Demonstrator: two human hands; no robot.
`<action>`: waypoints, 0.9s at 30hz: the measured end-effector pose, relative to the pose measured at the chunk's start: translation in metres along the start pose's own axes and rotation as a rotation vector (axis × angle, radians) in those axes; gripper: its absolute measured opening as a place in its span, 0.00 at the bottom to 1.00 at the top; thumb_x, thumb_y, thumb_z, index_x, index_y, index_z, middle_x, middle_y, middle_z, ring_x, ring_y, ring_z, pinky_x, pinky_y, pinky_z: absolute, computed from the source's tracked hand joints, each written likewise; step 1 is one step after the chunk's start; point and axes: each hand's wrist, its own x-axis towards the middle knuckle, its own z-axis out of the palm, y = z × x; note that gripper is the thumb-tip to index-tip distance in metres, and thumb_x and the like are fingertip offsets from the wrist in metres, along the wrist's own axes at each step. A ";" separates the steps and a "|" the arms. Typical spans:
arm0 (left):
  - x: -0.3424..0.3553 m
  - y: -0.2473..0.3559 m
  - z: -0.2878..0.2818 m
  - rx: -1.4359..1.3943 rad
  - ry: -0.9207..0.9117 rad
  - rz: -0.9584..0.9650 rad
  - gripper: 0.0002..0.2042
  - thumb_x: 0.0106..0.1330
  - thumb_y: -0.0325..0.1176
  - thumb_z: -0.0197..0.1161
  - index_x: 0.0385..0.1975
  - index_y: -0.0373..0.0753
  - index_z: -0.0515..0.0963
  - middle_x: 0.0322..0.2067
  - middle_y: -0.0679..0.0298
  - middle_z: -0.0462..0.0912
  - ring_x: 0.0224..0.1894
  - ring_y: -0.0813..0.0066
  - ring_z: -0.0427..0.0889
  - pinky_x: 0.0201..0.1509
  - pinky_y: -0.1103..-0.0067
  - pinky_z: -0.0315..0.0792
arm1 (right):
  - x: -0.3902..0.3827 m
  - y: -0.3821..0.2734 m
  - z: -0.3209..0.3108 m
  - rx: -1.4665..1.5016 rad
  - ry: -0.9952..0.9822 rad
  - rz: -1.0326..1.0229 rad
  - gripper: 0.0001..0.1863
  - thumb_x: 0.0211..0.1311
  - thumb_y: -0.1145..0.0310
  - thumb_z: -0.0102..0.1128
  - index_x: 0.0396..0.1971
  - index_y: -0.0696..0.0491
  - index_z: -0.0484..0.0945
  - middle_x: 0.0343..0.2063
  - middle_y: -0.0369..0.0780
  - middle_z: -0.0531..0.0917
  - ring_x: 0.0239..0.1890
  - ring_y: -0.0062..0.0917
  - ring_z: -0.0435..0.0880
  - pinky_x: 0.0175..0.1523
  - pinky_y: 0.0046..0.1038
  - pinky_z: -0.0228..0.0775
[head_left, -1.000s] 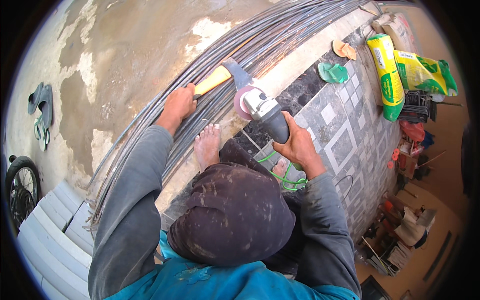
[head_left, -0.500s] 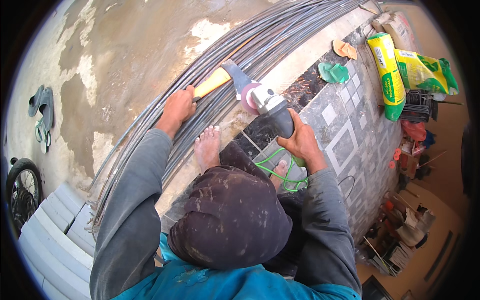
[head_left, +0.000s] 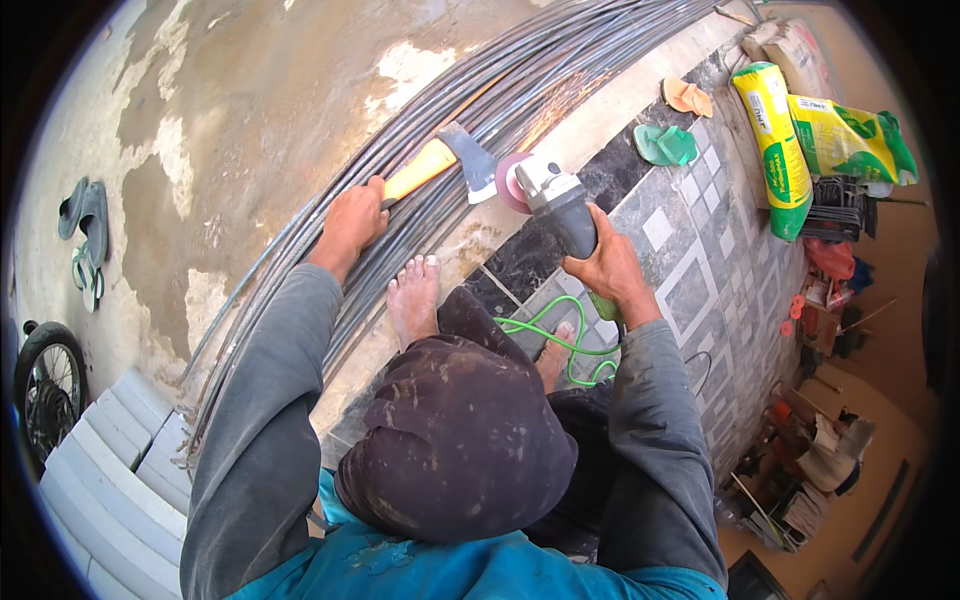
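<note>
Grip status: right hand (head_left: 605, 270) clenched on angle grinder (head_left: 555, 205), left hand (head_left: 350, 222) grasping yellow-handled hatchet (head_left: 440, 165) across steel rod bundle (head_left: 420, 120); bare foot (head_left: 413, 305) beside the rods risks sparks or a disc slip.

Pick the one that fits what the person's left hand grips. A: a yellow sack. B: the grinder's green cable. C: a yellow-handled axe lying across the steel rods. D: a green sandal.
C: the left hand closes around the yellow handle of the axe, whose grey head rests on the bundle of steel rods, while the right hand holds the angle grinder.
</note>
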 end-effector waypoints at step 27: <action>-0.002 -0.004 0.003 0.023 0.030 0.008 0.17 0.63 0.33 0.69 0.46 0.36 0.70 0.36 0.41 0.85 0.44 0.39 0.85 0.49 0.52 0.78 | -0.022 0.001 0.015 0.009 -0.071 -0.062 0.49 0.44 0.61 0.72 0.70 0.54 0.64 0.41 0.59 0.86 0.46 0.56 0.87 0.54 0.46 0.79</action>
